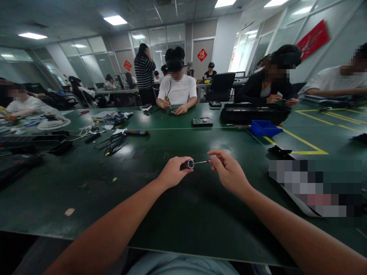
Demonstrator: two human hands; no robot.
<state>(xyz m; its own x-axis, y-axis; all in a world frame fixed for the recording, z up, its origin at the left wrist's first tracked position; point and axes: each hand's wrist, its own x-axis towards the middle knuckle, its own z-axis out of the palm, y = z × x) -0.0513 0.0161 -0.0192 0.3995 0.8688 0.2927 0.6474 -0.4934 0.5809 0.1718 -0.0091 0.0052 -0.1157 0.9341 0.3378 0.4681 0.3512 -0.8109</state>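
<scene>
My left hand [172, 175] is closed around a small dark cylindrical part [189, 164], whose round, silver-rimmed end faces me. To the right of it, my right hand [231, 172] pinches a thin screwdriver [202, 162] by its red end. The metal shaft lies nearly level and points left, its tip at the part's rim. Whether the tip sits inside the part or only touches it I cannot tell. Both hands are above the green table [177, 214]. The rest of the screwdriver's handle is hidden by my right fingers.
A blue bin [265, 128] stands at the back right beside a long black casing [252, 114]. Across the table a circuit-board device [202, 122] lies near a seated co-worker [177, 89]. Black cables [113, 143] and a white round grille [54, 123] lie to the left.
</scene>
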